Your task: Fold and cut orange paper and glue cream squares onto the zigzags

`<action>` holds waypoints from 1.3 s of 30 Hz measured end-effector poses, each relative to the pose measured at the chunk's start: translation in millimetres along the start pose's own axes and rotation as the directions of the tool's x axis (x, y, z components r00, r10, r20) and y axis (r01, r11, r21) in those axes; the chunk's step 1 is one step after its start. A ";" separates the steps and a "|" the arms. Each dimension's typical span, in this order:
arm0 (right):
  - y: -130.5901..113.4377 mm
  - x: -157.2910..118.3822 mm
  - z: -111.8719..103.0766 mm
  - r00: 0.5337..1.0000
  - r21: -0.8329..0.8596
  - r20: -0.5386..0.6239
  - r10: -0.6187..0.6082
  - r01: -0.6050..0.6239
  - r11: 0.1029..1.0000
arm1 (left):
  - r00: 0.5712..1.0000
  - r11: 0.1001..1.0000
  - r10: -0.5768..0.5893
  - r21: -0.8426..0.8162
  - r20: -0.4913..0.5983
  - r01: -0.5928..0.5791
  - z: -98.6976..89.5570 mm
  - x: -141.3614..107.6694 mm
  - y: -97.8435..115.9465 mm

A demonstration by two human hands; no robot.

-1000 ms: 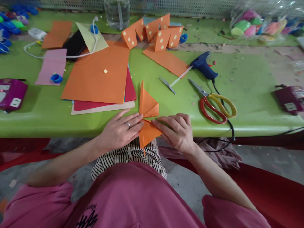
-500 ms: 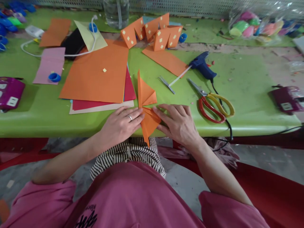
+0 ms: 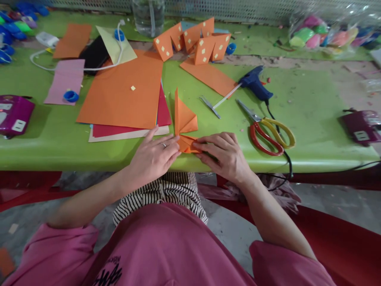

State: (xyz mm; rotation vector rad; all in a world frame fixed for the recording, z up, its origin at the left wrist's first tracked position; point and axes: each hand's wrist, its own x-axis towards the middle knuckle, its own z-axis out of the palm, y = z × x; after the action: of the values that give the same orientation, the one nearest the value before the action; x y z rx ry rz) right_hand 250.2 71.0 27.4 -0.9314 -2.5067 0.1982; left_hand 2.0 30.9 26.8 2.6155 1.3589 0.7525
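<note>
A folded orange paper [image 3: 187,117] lies near the front edge of the green table, its upper part standing out as a pleated fan with a pointed strip at the left. My left hand [image 3: 154,155] rests on its lower left side, fingertips pressing the paper and a ring on one finger. From the right, my right hand [image 3: 224,155] pinches the lower right part between thumb and fingers. The lower part is folded up between both hands. Left of it lies a stack of sheets with a large orange sheet [image 3: 125,99] on top.
Scissors [image 3: 262,131] and a blue glue gun [image 3: 256,83] with a black cord lie right of the hands. Tweezers [image 3: 210,108] are just beyond the paper. Dotted orange paper pieces [image 3: 205,47] stand behind, near a glass jar [image 3: 148,18].
The lower flap of the orange paper, which pointed down over the table edge, is now folded up between my hands. My left index finger has lifted away from the others.
</note>
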 end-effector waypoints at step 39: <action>-1.5 -2.8 1.1 0.985 0.035 -0.117 0.125 -0.122 0.992 | 0.997 0.992 -0.032 -0.123 0.074 0.041 -3.3 8.0 -2.4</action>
State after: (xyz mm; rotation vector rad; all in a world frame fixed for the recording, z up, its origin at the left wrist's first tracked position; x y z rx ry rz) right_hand 250.7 68.1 25.8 -1.0572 -2.3341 0.2099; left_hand 2.5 38.3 32.0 2.4905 1.2929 0.7065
